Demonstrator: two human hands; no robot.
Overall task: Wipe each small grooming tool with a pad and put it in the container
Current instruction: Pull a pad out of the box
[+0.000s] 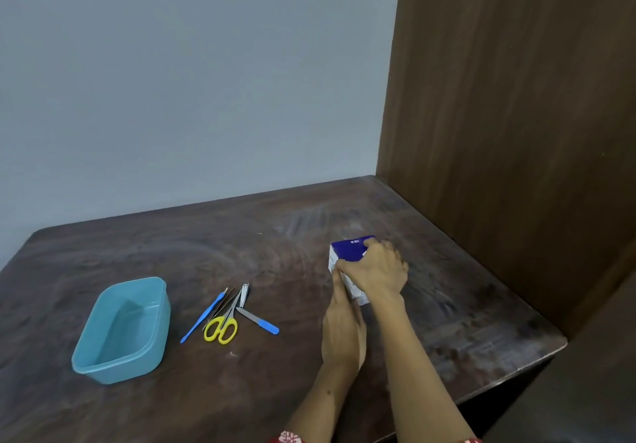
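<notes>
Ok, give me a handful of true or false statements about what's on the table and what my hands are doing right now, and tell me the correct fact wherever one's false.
1. The blue container already holds a tool. False: nothing shows inside it.
2. The right hand grips the blue and white box from above. True.
3. The yellow-handled scissors lie to the right of the box. False: they lie left of it, between the box and the container.
4. The left hand touches the near side of the box. True.
5. The nail clipper is in the left hand. False: it lies on the table with the other tools.
</notes>
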